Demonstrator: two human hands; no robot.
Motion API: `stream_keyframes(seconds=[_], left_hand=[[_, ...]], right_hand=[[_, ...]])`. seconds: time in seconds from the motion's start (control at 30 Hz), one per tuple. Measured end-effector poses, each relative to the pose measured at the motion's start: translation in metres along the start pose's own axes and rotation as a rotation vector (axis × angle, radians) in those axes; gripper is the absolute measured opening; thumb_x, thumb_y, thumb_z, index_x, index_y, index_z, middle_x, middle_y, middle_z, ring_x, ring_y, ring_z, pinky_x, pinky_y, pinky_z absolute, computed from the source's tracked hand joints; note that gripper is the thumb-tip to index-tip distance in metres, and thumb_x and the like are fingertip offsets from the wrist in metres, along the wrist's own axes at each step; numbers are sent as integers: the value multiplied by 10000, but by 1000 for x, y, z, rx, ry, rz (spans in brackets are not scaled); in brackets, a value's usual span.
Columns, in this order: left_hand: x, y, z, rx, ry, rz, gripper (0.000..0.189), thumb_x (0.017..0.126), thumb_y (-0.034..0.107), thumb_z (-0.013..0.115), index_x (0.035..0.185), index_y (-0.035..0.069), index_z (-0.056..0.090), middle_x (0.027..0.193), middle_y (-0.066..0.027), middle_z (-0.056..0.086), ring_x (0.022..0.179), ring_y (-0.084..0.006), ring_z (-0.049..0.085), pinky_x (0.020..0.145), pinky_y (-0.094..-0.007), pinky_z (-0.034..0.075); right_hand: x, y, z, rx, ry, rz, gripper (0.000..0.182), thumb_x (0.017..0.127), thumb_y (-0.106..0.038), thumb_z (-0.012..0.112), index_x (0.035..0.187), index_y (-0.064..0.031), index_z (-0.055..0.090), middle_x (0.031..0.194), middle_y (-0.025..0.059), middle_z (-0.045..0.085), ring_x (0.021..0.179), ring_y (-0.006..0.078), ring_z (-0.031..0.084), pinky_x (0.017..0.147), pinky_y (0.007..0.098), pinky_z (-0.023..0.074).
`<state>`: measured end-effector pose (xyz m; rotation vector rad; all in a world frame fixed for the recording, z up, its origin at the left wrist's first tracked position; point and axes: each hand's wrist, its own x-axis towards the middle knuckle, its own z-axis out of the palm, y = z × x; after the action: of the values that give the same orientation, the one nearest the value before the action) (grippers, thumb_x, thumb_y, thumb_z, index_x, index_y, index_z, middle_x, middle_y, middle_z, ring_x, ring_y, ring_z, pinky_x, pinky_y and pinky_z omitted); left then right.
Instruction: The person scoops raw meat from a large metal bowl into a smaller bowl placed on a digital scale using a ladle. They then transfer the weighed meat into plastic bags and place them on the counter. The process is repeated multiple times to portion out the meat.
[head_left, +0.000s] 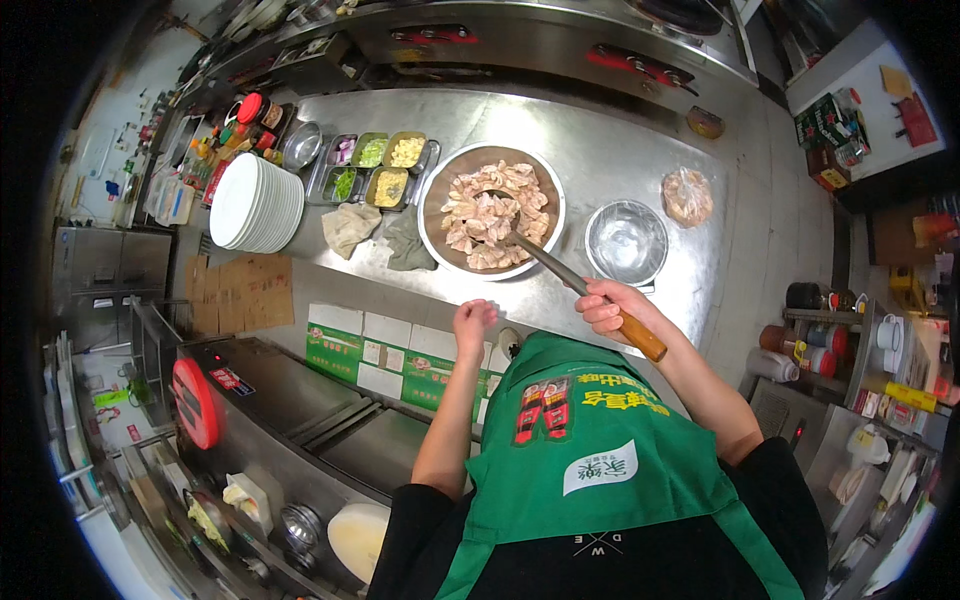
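My right hand (619, 307) grips the wooden handle of a long metal ladle (551, 261). Its head rests among pale pieces of raw meat, possibly chicken (487, 225), inside a wide steel bowl (426, 225). Just beyond the near edge of the steel worktable (540, 304), my left hand (472, 324) hangs with nothing in it, its fingers loosely bent. To the right of the steel bowl is a smaller bowl (626, 241) that looks lined with clear plastic. A tied plastic bag of meat-like pieces (686, 196) lies farther right.
Left of the steel bowl lie a green cloth (409, 244) and a beige cloth (351, 229). Behind them sits a tray of chopped ingredients (319, 187). Stacked white plates (244, 202) stand at the left end. A stove (525, 49) runs beyond the table; a steel counter (277, 397) is at lower left.
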<state>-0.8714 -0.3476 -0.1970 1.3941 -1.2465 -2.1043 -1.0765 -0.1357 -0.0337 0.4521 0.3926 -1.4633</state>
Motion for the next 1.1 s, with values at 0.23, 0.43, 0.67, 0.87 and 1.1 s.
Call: stream_keyframes(seconds=[0.23,0.43,0.67,0.87,1.1], left_hand=[[-34,-30,48,254,-438,-105,158,915,183,557,911,28,589,793,-41,621,701,-119,597,629,-255,501],[-32,-27,139,242,-658,-122,205,914,233,566,933,29,561,844,-49,600,700,-127,586,613,-258,500],[-21,-23,207,144,-446,-289,255,922,258,534,895,9,490,828,-110,567,680,-180,606,550,-304,548],[-4,-23,216,53,-397,-282,187,945,177,476,904,-5,457,823,-148,563,713,-253,639,623,-357,579],[-2,-20,205,21,-440,-290,200,944,180,482,959,-19,464,889,-174,575,754,-269,645,684,-360,578]], right_hand=[[-61,12,3,137,-122,-52,355,968,-126,353,1311,-34,348,720,9,396,431,38,365,327,175,333],[-144,38,5,123,-77,-243,424,950,-86,340,1372,-56,323,680,-3,390,390,30,322,278,180,283],[-181,77,-9,-360,448,-493,571,911,-85,402,1452,-133,226,677,-14,392,448,47,356,352,187,299],[-148,94,-56,-1148,887,-572,614,873,-57,455,1451,-156,273,665,37,477,514,139,471,477,291,415],[-129,112,-106,-1633,1026,-861,685,812,-16,504,1438,-207,303,766,197,540,632,305,559,631,394,465]])
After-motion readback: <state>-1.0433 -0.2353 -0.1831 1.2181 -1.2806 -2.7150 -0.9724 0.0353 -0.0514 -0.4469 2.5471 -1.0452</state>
